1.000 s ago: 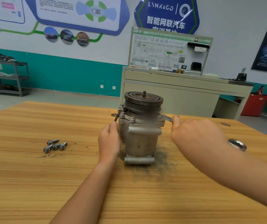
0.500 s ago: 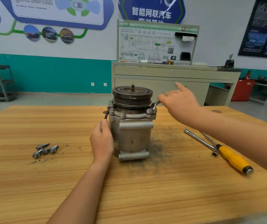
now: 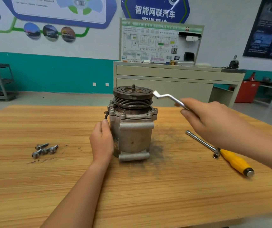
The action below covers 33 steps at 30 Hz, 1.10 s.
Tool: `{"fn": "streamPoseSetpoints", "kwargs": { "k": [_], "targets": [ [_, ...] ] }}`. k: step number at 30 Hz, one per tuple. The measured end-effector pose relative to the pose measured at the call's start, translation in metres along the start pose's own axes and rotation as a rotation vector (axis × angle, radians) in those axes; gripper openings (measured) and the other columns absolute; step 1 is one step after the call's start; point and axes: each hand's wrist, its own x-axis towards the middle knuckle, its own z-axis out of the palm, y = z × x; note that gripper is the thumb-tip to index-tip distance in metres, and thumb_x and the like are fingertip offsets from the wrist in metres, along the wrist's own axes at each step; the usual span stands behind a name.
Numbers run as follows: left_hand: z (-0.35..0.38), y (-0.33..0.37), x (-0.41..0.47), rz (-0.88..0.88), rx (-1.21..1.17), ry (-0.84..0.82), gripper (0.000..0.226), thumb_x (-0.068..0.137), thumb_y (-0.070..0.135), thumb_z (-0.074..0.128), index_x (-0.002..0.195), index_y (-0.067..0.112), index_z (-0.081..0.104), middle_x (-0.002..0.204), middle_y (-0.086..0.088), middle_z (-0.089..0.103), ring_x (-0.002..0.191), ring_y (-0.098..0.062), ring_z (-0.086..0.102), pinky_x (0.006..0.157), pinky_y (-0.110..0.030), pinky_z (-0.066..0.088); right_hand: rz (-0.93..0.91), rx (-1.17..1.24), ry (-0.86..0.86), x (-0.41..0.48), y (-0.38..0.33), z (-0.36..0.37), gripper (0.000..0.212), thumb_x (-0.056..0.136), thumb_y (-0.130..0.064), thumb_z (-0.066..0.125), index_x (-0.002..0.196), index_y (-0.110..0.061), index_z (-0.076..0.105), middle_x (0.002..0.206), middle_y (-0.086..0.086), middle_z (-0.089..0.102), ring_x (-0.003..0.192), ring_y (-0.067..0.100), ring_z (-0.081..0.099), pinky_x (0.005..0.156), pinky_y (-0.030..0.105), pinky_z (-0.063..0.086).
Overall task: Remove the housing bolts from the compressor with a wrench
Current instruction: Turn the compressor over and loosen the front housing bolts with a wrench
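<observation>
Loose bolts (image 3: 44, 149) lie in a cluster at the left of the tabletop (image 3: 132, 195), well apart from the work. They were probably set aside there to keep them from rolling under it. Their number is hard to make out.

The left hand (image 3: 101, 142) grasps the left side of the compressor (image 3: 132, 129), thumb up against the housing, apparently to steady it against turning force. Its fingers are hidden behind the body.

The compressor stands upright at mid-tabletop with the pulley (image 3: 132, 97) uppermost, which leaves the flange bolts (image 3: 123, 114) reachable from the side. At least 4 heads show along the front rim; any at the back are hidden. A black cable (image 3: 106, 115) hangs from the flange just above the thumb.

The right hand (image 3: 202, 119) grips the handle of 1 bent wrench (image 3: 168, 99). The wrench head is in the air just beside the pulley rim and sits on no bolt, so it is judged to be between bolts. The type of head cannot be told.

At far right a yellow-handled driver (image 3: 235, 160) lies unused.
</observation>
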Motion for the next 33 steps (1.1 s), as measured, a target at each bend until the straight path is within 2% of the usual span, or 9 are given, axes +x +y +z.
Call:
{"fn": "streamPoseSetpoints", "kwargs": {
  "k": [5, 13, 19, 21, 25, 27, 29, 31, 33],
  "targets": [
    [-0.003, 0.002, -0.002, 0.025, 0.033, -0.005, 0.040, 0.100, 0.020, 0.038, 0.060, 0.018, 0.037, 0.059, 0.002, 0.038, 0.052, -0.002, 0.036, 0.048, -0.016, 0.028, 0.056, -0.273, -0.078, 0.006, -0.003, 0.008, 0.026, 0.098, -0.020, 0.034, 0.123, -0.026, 0.040, 0.060, -0.003, 0.038, 0.052, 0.015, 0.035, 0.048, 0.029, 0.032],
    [-0.005, 0.001, -0.004, 0.065, 0.070, -0.012, 0.040, 0.100, 0.018, 0.037, 0.060, 0.018, 0.036, 0.058, 0.002, 0.037, 0.049, 0.001, 0.035, 0.048, -0.017, 0.027, 0.004, -0.499, -0.188, 0.020, -0.025, -0.002, 0.030, 0.089, -0.003, 0.037, 0.114, -0.017, 0.047, 0.060, -0.003, 0.029, 0.048, 0.012, 0.025, 0.040, 0.024, 0.020],
    [-0.005, -0.001, -0.003, 0.099, 0.080, -0.016, 0.041, 0.100, 0.017, 0.037, 0.060, 0.017, 0.037, 0.056, 0.001, 0.037, 0.049, -0.001, 0.035, 0.049, -0.019, 0.027, -0.050, -0.545, -0.300, 0.029, -0.044, -0.015, 0.018, 0.090, -0.003, 0.042, 0.101, -0.013, 0.053, 0.062, 0.000, 0.031, 0.062, 0.019, 0.036, 0.059, 0.030, 0.036],
    [-0.005, -0.001, -0.003, 0.099, 0.079, -0.014, 0.040, 0.100, 0.017, 0.037, 0.060, 0.017, 0.037, 0.056, 0.001, 0.037, 0.050, -0.001, 0.035, 0.049, -0.019, 0.028, -0.070, -0.567, -0.338, 0.026, -0.047, -0.015, 0.024, 0.090, -0.001, 0.042, 0.110, -0.010, 0.052, 0.068, 0.004, 0.039, 0.067, 0.020, 0.042, 0.060, 0.029, 0.035],
    [-0.005, 0.000, -0.003, 0.094, 0.081, -0.014, 0.041, 0.100, 0.017, 0.038, 0.059, 0.017, 0.036, 0.056, 0.002, 0.037, 0.052, -0.007, 0.032, 0.049, -0.021, 0.026, -0.097, -0.601, -0.380, 0.020, -0.051, -0.010, 0.040, 0.090, 0.005, 0.040, 0.129, -0.003, 0.043, 0.096, 0.003, 0.053, 0.097, 0.029, 0.059, 0.062, 0.030, 0.037],
    [-0.006, 0.001, -0.003, 0.085, 0.084, -0.012, 0.041, 0.100, 0.017, 0.038, 0.059, 0.017, 0.036, 0.056, 0.002, 0.037, 0.053, -0.010, 0.032, 0.049, -0.021, 0.025, -0.134, -0.641, -0.362, 0.020, -0.048, -0.006, 0.039, 0.091, 0.003, 0.040, 0.129, -0.003, 0.043, 0.074, 0.000, 0.042, 0.080, 0.025, 0.058, 0.057, 0.029, 0.038],
    [-0.006, 0.001, -0.004, 0.078, 0.080, -0.017, 0.041, 0.100, 0.018, 0.038, 0.059, 0.016, 0.036, 0.055, 0.003, 0.036, 0.053, -0.010, 0.032, 0.048, -0.022, 0.025, -0.153, -0.685, -0.337, 0.023, -0.040, -0.001, 0.033, 0.094, -0.004, 0.038, 0.126, -0.006, 0.044, 0.061, -0.001, 0.028, 0.053, 0.017, 0.040, 0.044, 0.025, 0.032],
    [-0.006, 0.002, -0.005, 0.071, 0.071, -0.024, 0.040, 0.100, 0.018, 0.038, 0.059, 0.016, 0.037, 0.056, 0.003, 0.037, 0.052, -0.007, 0.031, 0.049, -0.022, 0.025, -0.143, -0.699, -0.287, 0.029, -0.024, 0.000, 0.026, 0.097, -0.015, 0.034, 0.120, -0.012, 0.044, 0.057, -0.002, 0.030, 0.045, 0.012, 0.029, 0.039, 0.024, 0.023],
    [-0.007, 0.002, -0.005, 0.061, 0.064, -0.030, 0.040, 0.100, 0.019, 0.038, 0.060, 0.016, 0.038, 0.056, 0.002, 0.037, 0.050, -0.005, 0.032, 0.049, -0.022, 0.025, -0.173, -0.725, -0.265, 0.039, -0.007, -0.002, 0.023, 0.096, -0.016, 0.033, 0.117, -0.016, 0.042, 0.056, -0.004, 0.036, 0.045, 0.010, 0.032, 0.038, 0.022, 0.024]
  ]
}}
